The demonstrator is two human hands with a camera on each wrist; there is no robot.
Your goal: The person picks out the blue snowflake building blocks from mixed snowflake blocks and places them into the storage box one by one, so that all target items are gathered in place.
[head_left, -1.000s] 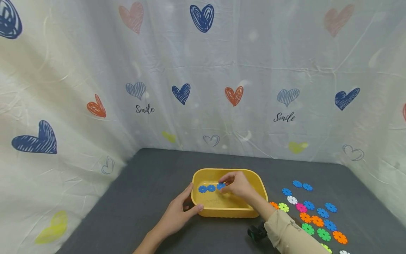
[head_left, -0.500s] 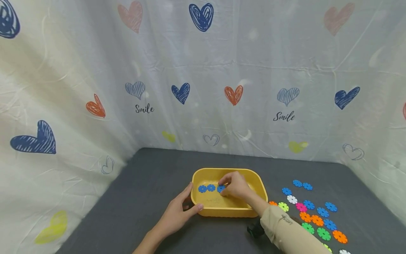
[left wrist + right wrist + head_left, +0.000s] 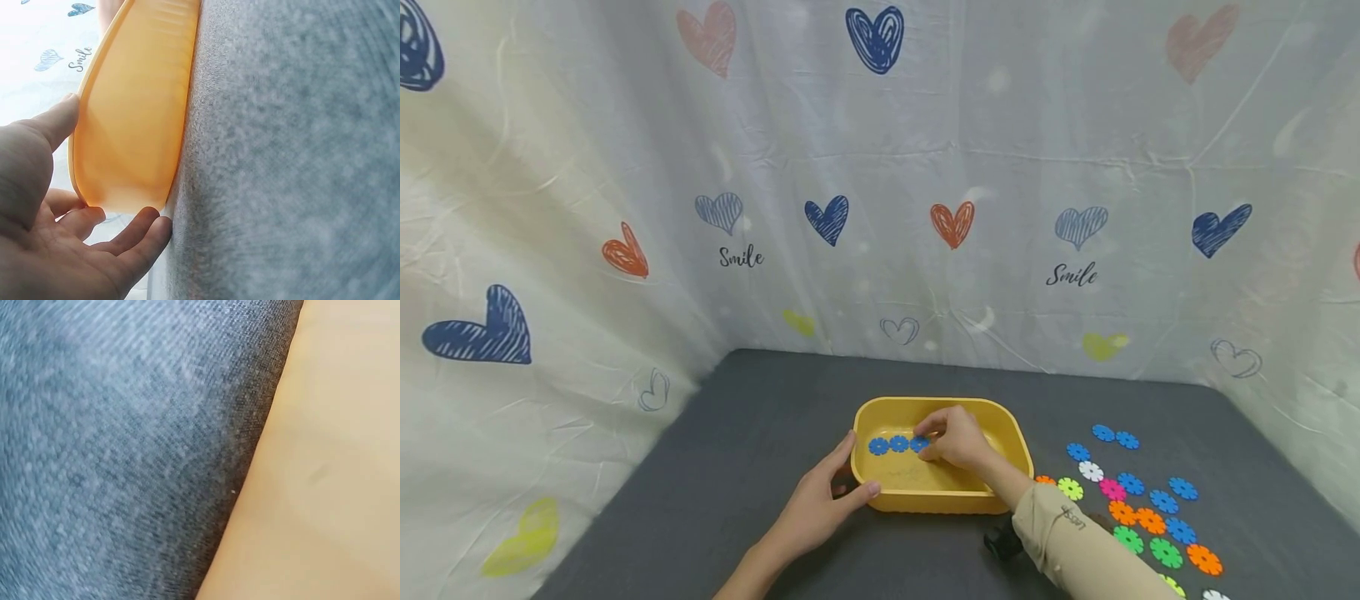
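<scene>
- Presently, from the head camera, a yellow tub [image 3: 940,504] sits on the dark grey table [image 3: 775,417], and both of my hands are at work on it.
- My left hand [image 3: 816,504] grips the tub's left end, with the thumb against the near side by the corner and the fingers around the end wall.
- My right hand [image 3: 958,440] is inside the tub, its thumb and fingers pinching a blue notched disc [image 3: 918,444] just above the floor or on it; I can't tell which.
- Left of that piece lie two more blue discs [image 3: 889,445], so the three make a short row; whether their notches interlock is too small to make out.
- Outside the tub, to its right, a loose scatter of discs [image 3: 1151,522] in blue, orange, green, yellow-green, white and pink lies flat on the table, partly hidden by my beige sleeve [image 3: 1093,546].
- Beyond the table hangs a white curtain [image 3: 955,125] printed with hearts and the word "Smile".
- In the left wrist view, my thumb presses the tub's rim while the bent fingers meet its end, the lowest of them down near the table.
- In the right wrist view, the tub's blurred yellow surface fills the right side and the table's woven-looking grey the left.
</scene>
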